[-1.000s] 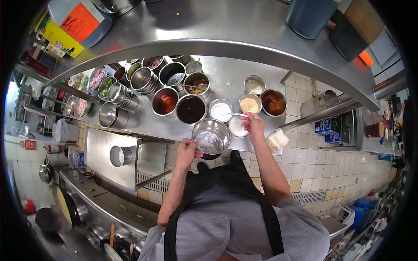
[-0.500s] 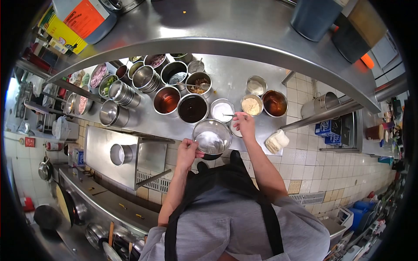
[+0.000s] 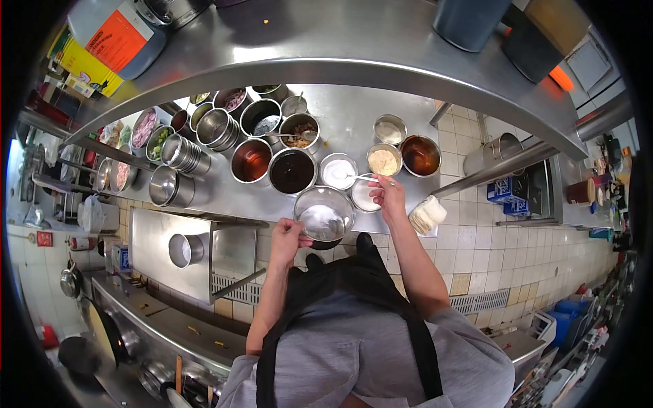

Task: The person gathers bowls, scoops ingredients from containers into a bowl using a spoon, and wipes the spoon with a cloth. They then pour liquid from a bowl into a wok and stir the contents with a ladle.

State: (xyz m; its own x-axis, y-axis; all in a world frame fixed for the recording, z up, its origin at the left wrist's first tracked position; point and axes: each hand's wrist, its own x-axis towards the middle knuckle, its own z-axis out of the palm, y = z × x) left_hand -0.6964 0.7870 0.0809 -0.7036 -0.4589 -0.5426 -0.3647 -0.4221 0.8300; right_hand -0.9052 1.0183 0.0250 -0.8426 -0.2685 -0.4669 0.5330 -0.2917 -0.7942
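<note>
My left hand (image 3: 289, 238) pinches the left rim of a steel mixing bowl (image 3: 330, 197) with white powder (image 3: 321, 221) in it. The bowl is at the table's near edge, close to my body. In my right hand (image 3: 390, 197) is a spoon (image 3: 366, 179), its tip over a steel pot of white powder (image 3: 336, 167). Whether the spoon carries powder is hard to tell. Partly under that hand is another pot with white contents (image 3: 364, 198). Left of the powder stands a pot of dark sauce (image 3: 292, 171).
A pot of reddish liquid (image 3: 251, 160) and several pots of chopped food stand to the left. Right are a pot of pale yellow powder (image 3: 384, 160), a pot of brown sauce (image 3: 420, 156) and a folded cloth (image 3: 428, 215). A steel shelf (image 3: 326, 71) overhangs the table's back.
My right hand has moved right and a little toward me, and more of the spoon now shows. My left hand keeps its hold on the bowl. The whole view has shifted slightly.
</note>
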